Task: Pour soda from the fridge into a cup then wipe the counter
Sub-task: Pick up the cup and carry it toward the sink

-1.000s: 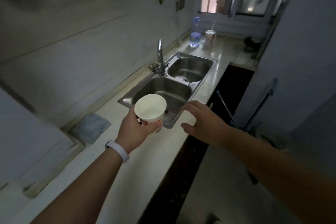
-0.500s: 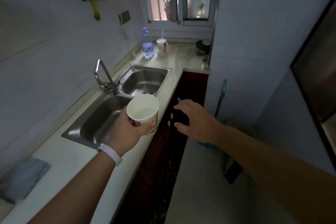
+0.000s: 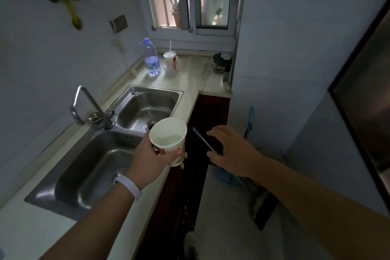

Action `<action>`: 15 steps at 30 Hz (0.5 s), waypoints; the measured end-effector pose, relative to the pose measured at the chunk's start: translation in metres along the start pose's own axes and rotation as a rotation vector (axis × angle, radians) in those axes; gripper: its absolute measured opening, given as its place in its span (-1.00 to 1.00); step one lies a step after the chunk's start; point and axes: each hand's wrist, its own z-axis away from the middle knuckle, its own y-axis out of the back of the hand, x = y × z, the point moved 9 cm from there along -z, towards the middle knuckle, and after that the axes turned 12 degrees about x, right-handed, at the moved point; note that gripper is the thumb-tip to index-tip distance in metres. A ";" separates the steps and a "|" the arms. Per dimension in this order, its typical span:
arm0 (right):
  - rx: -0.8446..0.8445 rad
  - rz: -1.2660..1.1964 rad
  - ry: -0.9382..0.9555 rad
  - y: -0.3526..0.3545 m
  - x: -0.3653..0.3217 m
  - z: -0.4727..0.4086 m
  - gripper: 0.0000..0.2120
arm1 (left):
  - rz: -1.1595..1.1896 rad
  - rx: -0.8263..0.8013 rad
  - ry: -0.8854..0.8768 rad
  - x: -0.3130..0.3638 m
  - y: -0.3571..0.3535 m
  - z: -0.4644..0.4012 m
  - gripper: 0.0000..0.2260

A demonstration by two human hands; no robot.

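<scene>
Cup held over the sink

Our left hand (image 3: 150, 157) grasps the paper cup (image 3: 168, 139), seemingly empty; our right hand (image 3: 231, 152) hovers released beside it.

Left hand (image 3: 150, 157) curled in a grip (white band at wrist); right hand (image 3: 231, 150) spread, palm down, empty.

Below the held cup (image 3: 168, 139) sink basins (image 3: 92, 173) lie open; faucet (image 3: 88, 105) stands left, counter edge (image 3: 190, 112) just beside.
</scene>
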 end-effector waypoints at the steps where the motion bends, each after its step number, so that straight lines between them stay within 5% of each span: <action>1: 0.003 0.005 -0.001 -0.002 0.004 -0.013 -0.42 | 0.010 -0.001 0.004 -0.006 -0.003 -0.015 -0.35; 15: 0.026 0.101 -0.094 -0.020 0.051 -0.189 -0.43 | 0.037 -0.037 0.020 -0.037 -0.035 -0.218 -0.42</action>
